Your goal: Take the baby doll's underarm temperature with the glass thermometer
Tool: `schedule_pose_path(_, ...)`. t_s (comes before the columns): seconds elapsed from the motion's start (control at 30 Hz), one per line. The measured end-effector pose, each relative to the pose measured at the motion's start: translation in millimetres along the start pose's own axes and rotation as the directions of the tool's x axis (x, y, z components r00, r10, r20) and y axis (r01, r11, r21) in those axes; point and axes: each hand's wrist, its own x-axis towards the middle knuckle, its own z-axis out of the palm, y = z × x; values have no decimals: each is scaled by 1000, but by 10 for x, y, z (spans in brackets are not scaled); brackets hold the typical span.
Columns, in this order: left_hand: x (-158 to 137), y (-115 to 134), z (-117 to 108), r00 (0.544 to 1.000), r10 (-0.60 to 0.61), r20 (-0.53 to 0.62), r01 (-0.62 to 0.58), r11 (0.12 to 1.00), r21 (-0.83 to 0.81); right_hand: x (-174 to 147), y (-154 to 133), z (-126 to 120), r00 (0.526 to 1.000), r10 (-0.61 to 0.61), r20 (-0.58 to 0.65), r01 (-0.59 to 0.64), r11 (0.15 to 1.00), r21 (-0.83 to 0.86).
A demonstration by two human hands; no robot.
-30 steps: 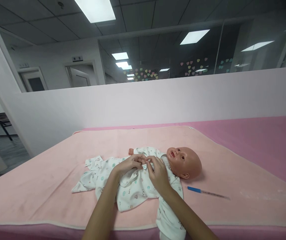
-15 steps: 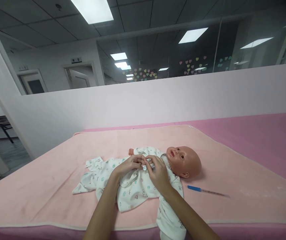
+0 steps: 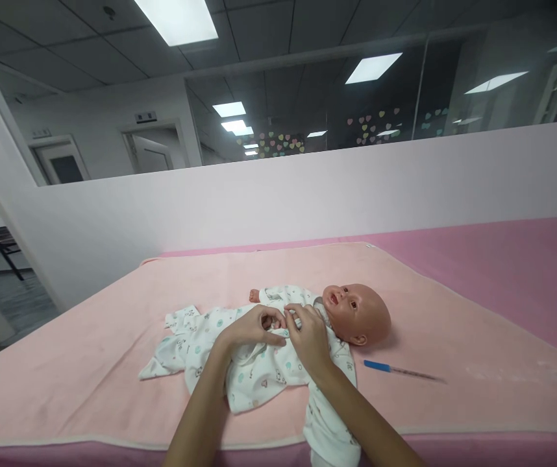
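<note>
A baby doll lies on its back, head to the right, in a white printed outfit. Over its chest, my left hand curves with thumb and fingers apart around the doll's small hand, which shows in the gap. My right hand is beside it, thumb and fingertips drawn together on the white sleeve near the doll's wrist; its grip is partly hidden. The other sleeve hangs toward the front edge beneath my right forearm.
A peach blanket covers much of the pink padded surface. Right of the doll lies a thin stick with a blue handle, possibly a thermometer. A white half wall with glass above stands behind.
My left fingers have spread apart from a pinch, baring the doll's hand between them. My right hand has stayed nearly in place.
</note>
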Motion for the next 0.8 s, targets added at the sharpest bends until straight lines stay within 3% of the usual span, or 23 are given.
schedule_pose_path(0.3,-366,-116,-218,987,-107,121,122,985,-122,-3,74,45,997,-75,-18,75,997,-20)
schedule_pose_path(0.4,-425,-165,-205,991,-129,42,134,975,-177,0,46,8,995,-100,-28,99,994,-34)
schedule_pose_path(0.5,-429,-187,-170,987,-124,-103,100,972,-214,-8,-23,-55,980,-199,-19,199,980,-4)
schedule_pose_path(0.6,-421,-179,-147,977,-108,-184,61,968,-242,-22,-117,-106,931,-363,25,362,931,55)
schedule_pose_path(0.7,-426,-152,-140,976,-130,-177,77,957,-280,-34,-202,-112,847,-509,155,500,861,93)
schedule_pose_path(0.8,-437,-127,-138,980,-141,-139,90,943,-321,-42,-245,-86,806,-534,257,532,843,83)
